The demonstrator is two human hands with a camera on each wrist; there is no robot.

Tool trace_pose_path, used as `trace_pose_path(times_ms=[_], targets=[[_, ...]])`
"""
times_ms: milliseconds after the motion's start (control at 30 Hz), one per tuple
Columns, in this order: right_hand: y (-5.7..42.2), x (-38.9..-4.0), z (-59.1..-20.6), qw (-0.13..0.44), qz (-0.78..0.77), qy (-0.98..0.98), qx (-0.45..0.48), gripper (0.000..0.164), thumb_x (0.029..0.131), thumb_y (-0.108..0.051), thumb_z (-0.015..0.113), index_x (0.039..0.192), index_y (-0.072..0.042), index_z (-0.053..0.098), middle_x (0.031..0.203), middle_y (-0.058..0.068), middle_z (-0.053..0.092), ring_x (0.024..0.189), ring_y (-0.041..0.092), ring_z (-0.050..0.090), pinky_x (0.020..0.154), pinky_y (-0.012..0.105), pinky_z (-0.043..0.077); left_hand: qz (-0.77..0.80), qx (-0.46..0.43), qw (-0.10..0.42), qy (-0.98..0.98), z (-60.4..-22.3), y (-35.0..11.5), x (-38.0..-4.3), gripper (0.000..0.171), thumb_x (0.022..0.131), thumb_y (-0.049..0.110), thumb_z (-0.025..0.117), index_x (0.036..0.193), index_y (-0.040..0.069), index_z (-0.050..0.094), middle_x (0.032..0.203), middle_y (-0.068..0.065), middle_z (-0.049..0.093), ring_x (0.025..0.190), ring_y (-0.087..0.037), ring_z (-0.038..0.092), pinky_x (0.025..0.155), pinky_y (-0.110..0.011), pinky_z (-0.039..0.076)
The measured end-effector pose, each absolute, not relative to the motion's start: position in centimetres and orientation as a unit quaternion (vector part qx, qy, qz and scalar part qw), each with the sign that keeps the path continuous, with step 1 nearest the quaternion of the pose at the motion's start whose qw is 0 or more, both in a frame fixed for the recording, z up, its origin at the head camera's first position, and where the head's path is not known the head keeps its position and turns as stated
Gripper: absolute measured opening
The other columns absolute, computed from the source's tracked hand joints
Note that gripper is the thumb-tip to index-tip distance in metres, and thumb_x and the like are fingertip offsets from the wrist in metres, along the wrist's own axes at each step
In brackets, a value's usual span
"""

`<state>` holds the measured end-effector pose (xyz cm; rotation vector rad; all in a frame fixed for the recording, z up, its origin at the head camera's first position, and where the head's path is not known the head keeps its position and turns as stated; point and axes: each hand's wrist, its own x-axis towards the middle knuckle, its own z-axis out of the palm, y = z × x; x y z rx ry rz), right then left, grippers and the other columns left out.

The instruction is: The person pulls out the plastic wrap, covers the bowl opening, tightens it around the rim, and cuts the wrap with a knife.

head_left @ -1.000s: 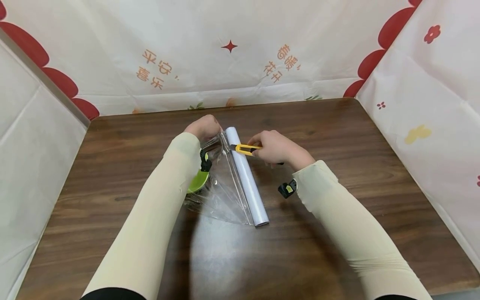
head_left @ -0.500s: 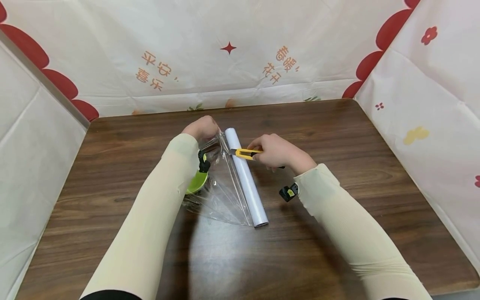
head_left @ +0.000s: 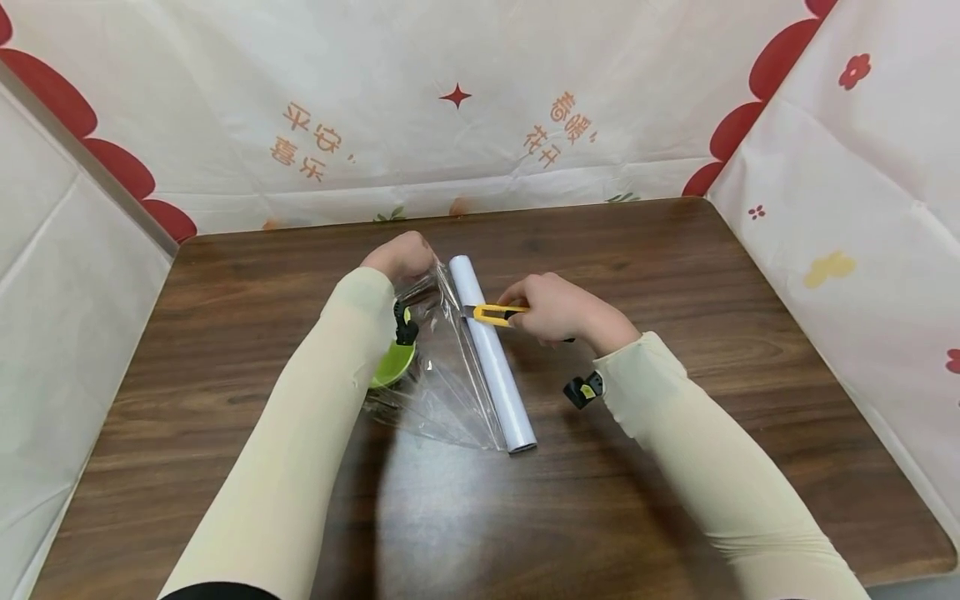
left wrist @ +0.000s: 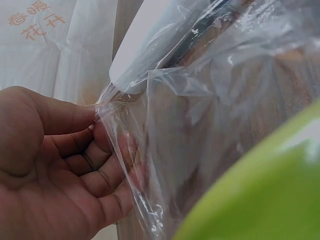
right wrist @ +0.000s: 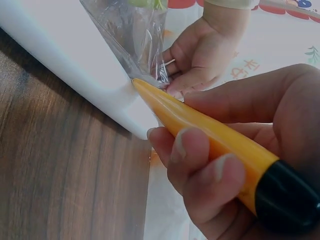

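Observation:
A white roll of plastic wrap (head_left: 493,367) lies lengthwise on the table, its clear film (head_left: 453,396) drawn out to the left. At the far end, my left hand (head_left: 405,255) pinches the film's corner between thumb and forefinger; the bunched edge (left wrist: 107,107) shows in the left wrist view. My right hand (head_left: 561,308) grips a yellow utility knife (head_left: 493,315), which crosses over the roll with its blade at the roll's left side, by the film. Beneath my left forearm a green bowl (head_left: 392,367) is partly hidden, with film around it.
Brown wood-grain table (head_left: 637,467) surrounds the work. A white printed cloth (head_left: 450,50) hangs along its far side, and another white sheet (head_left: 840,217) borders the right. Small black wrist cameras sit under both cuffs.
The knife and my right hand have slid a little toward me along the roll. My left hand has shifted slightly left, still pinching the film; roll and bowl look nearly unmoved.

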<state>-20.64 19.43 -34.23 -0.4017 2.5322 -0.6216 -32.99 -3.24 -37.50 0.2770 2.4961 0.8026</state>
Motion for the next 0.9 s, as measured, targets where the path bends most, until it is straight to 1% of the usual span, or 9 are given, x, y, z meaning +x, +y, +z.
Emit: trace_pose_path(times_ms=[67, 100, 233, 333, 433, 600, 767, 900], targets=[[19.5, -20.5, -34.3, 0.249, -0.228, 0.929, -0.152, 0.037, 0.091, -0.018, 0.047, 0.128, -0.015, 0.05, 0.069, 0.009, 0.061, 0.043, 0.023, 0.051, 0.039, 0.027, 0.043, 0.297, 0.1, 0.257, 0.914, -37.5, -3.4, -33.0, 0.03, 0.095, 0.016, 0.036, 0.102, 0.007, 0.065, 0.059, 0.0, 0.04, 0.048, -0.012, 0.034, 0.053, -0.027, 0.037], [19.5, -20.5, -34.3, 0.247, -0.228, 0.929, -0.155, 0.037, 0.091, -0.017, 0.047, 0.128, -0.014, 0.05, 0.071, 0.009, 0.061, 0.044, 0.023, 0.052, 0.039, 0.027, 0.044, 0.296, 0.103, 0.259, 0.914, -37.5, -3.5, -33.0, 0.031, 0.095, 0.017, 0.036, 0.104, 0.007, 0.064, 0.057, 0.001, 0.04, 0.047, -0.011, 0.034, 0.053, -0.026, 0.037], [19.6, -20.3, -34.2, 0.238, -0.223, 0.931, -0.162, 0.037, 0.091, -0.018, 0.048, 0.128, -0.014, 0.05, 0.078, 0.008, 0.062, 0.046, 0.026, 0.055, 0.039, 0.028, 0.045, 0.296, 0.109, 0.26, 0.913, -37.5, -3.6, -33.0, 0.033, 0.095, 0.016, 0.036, 0.113, 0.006, 0.061, 0.056, 0.002, 0.039, 0.045, -0.01, 0.033, 0.052, -0.025, 0.037], [19.7, -20.2, -34.2, 0.239, -0.221, 0.931, -0.163, 0.037, 0.092, -0.019, 0.048, 0.128, -0.015, 0.05, 0.079, 0.006, 0.062, 0.048, 0.028, 0.056, 0.039, 0.028, 0.044, 0.299, 0.107, 0.261, 0.912, -37.4, -3.5, -33.0, 0.032, 0.094, 0.015, 0.037, 0.112, 0.005, 0.061, 0.053, 0.003, 0.037, 0.044, -0.009, 0.033, 0.05, -0.025, 0.036], [19.8, -20.1, -34.2, 0.244, -0.219, 0.931, -0.163, 0.036, 0.092, -0.019, 0.048, 0.128, -0.015, 0.05, 0.074, 0.006, 0.062, 0.045, 0.025, 0.053, 0.039, 0.027, 0.043, 0.307, 0.101, 0.263, 0.909, -37.4, -3.5, -33.0, 0.031, 0.094, 0.013, 0.038, 0.11, 0.005, 0.062, 0.049, 0.004, 0.035, 0.042, -0.008, 0.032, 0.048, -0.024, 0.035], [19.8, -19.8, -34.1, 0.246, -0.215, 0.931, -0.163, 0.036, 0.092, -0.019, 0.047, 0.128, -0.016, 0.05, 0.065, 0.006, 0.061, 0.039, 0.016, 0.046, 0.037, 0.025, 0.04, 0.314, 0.094, 0.265, 0.907, -37.5, -3.5, -33.0, 0.034, 0.092, 0.01, 0.035, 0.112, 0.005, 0.062, 0.052, 0.004, 0.036, 0.042, -0.008, 0.031, 0.048, -0.023, 0.035], [19.8, -19.6, -34.0, 0.249, -0.212, 0.931, -0.164, 0.036, 0.092, -0.018, 0.047, 0.128, -0.016, 0.05, 0.066, 0.005, 0.061, 0.038, 0.015, 0.044, 0.036, 0.024, 0.038, 0.313, 0.095, 0.266, 0.907, -37.5, -3.6, -33.0, 0.034, 0.094, 0.012, 0.034, 0.112, 0.005, 0.061, 0.048, 0.005, 0.034, 0.041, -0.008, 0.031, 0.047, -0.023, 0.034], [19.8, -19.4, -33.9, 0.252, -0.213, 0.929, -0.164, 0.037, 0.092, -0.017, 0.046, 0.129, -0.016, 0.049, 0.067, 0.005, 0.061, 0.038, 0.014, 0.042, 0.036, 0.023, 0.037, 0.316, 0.094, 0.271, 0.904, -37.4, -3.6, -32.8, 0.033, 0.095, 0.014, 0.034, 0.114, 0.005, 0.06, 0.049, 0.005, 0.034, 0.042, -0.008, 0.031, 0.051, -0.025, 0.036]])
